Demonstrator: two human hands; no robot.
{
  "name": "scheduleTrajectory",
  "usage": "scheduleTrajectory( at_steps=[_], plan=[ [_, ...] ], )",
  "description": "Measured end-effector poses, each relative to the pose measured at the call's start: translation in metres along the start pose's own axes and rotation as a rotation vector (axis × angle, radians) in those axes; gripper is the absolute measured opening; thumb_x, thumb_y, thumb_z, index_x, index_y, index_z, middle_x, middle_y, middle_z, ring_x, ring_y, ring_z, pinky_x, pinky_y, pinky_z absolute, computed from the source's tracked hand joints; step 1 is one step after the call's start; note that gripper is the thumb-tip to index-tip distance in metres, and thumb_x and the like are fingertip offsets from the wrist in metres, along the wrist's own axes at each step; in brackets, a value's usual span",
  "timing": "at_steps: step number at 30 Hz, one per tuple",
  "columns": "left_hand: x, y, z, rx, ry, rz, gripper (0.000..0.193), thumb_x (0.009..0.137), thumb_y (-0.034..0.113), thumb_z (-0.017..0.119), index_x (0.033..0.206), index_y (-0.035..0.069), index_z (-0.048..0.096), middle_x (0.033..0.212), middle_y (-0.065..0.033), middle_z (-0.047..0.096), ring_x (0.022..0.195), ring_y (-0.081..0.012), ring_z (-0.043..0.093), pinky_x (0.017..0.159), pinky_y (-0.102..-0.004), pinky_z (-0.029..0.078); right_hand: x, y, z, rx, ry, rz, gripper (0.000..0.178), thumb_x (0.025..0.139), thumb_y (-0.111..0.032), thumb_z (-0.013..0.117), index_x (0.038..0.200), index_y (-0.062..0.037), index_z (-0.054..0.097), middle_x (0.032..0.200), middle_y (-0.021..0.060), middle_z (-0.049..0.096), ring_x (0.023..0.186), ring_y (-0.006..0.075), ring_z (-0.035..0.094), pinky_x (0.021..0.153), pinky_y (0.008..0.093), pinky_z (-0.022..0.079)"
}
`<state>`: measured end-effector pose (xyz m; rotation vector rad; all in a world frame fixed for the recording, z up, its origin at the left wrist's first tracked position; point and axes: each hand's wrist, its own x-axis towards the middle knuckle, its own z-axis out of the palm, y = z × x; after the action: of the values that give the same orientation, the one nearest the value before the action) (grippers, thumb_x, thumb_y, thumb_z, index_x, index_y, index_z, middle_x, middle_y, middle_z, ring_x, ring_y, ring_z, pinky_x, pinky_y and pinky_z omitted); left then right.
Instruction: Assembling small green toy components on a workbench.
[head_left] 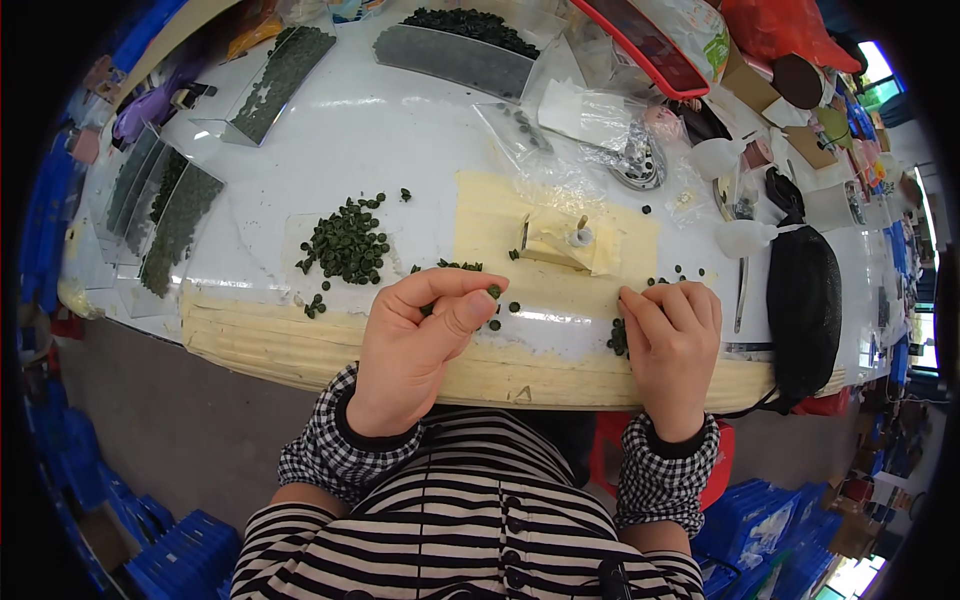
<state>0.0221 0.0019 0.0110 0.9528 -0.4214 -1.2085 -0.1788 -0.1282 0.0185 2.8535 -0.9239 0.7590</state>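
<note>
Between the thumb and forefinger of my left hand (415, 345) is a small round dark green piece (494, 291). My right hand (672, 345) is closed, fingertips together above the table's near edge; anything in them is too small to make out. Next to it lies a little cluster of dark green pieces (618, 338). Beyond and between both hands stands a block wrapped in yellowish tape (558, 245), with a metal pin (581, 232) upright on top. A larger pile of the green pieces (345, 240) lies to the left, and a few are scattered near my left fingertips.
Clear trays of green pieces stand at the far left (270, 90) and back (460, 60). Plastic bags (590, 120), a red-rimmed tray (650, 45), tweezers (740, 295) and a black pouch (805, 310) occupy the right. Tape-covered padding (270, 340) lines the near edge.
</note>
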Motion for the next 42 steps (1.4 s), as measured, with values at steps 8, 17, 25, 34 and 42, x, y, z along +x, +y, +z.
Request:
scheduleTrajectory(
  at_steps=[8, 17, 25, 34, 42],
  plan=[
    [0.001, -0.004, 0.000, 0.013, -0.063, 0.032, 0.016, 0.089, 0.007, 0.064, 0.102, -0.001, 0.066, 0.084, -0.0013, 0.059, 0.073, -0.0058, 0.048, 0.068, -0.0210, 0.038, 0.002, -0.003, -0.003, 0.352, -0.039, 0.214, 0.012, 0.071, 0.004, 0.069, 0.081, -0.0001, 0.063, 0.077, 0.0080, 0.060, 0.073, 0.0227, 0.058, 0.067, 0.0320, 0.046],
    [-0.003, -0.008, 0.007, -0.043, -0.168, -0.093, 0.014, 0.089, 0.006, 0.064, 0.100, -0.001, 0.067, 0.093, -0.0060, 0.068, 0.084, -0.0068, 0.058, 0.079, -0.0209, 0.047, 0.007, -0.054, 0.000, 1.359, 0.024, 0.511, 0.014, 0.081, 0.006, 0.065, 0.095, 0.0037, 0.064, 0.091, 0.0082, 0.067, 0.083, 0.0124, 0.062, 0.076, 0.0243, 0.048],
    [-0.004, -0.007, 0.013, -0.079, -0.133, -0.099, 0.014, 0.089, 0.008, 0.064, 0.100, -0.001, 0.066, 0.081, 0.0008, 0.064, 0.075, -0.0017, 0.053, 0.075, -0.0190, 0.044, 0.006, -0.062, 0.011, 1.652, -0.008, 0.574, 0.015, 0.087, 0.004, 0.061, 0.101, 0.0039, 0.062, 0.100, 0.0103, 0.067, 0.089, 0.0112, 0.061, 0.081, 0.0241, 0.048],
    [-0.003, -0.008, 0.010, -0.068, -0.116, -0.135, 0.014, 0.089, 0.011, 0.066, 0.098, 0.001, 0.067, 0.072, 0.0062, 0.056, 0.066, -0.0003, 0.045, 0.063, -0.0165, 0.038, 0.006, -0.064, 0.019, 1.388, 0.134, 0.375, 0.018, 0.078, 0.011, 0.065, 0.094, 0.0028, 0.065, 0.095, 0.0125, 0.066, 0.090, 0.0193, 0.062, 0.079, 0.0280, 0.049],
    [-0.003, -0.008, 0.009, -0.275, -0.163, -0.293, 0.011, 0.093, 0.012, 0.060, 0.097, 0.002, 0.064, 0.063, 0.0080, 0.045, 0.049, -0.0008, 0.028, 0.044, -0.0187, 0.022, 0.010, -0.059, 0.022, 1.130, 0.222, 0.153, 0.021, 0.072, 0.010, 0.069, 0.091, -0.0001, 0.068, 0.090, 0.0128, 0.069, 0.081, 0.0210, 0.064, 0.072, 0.0284, 0.050]
  ],
)
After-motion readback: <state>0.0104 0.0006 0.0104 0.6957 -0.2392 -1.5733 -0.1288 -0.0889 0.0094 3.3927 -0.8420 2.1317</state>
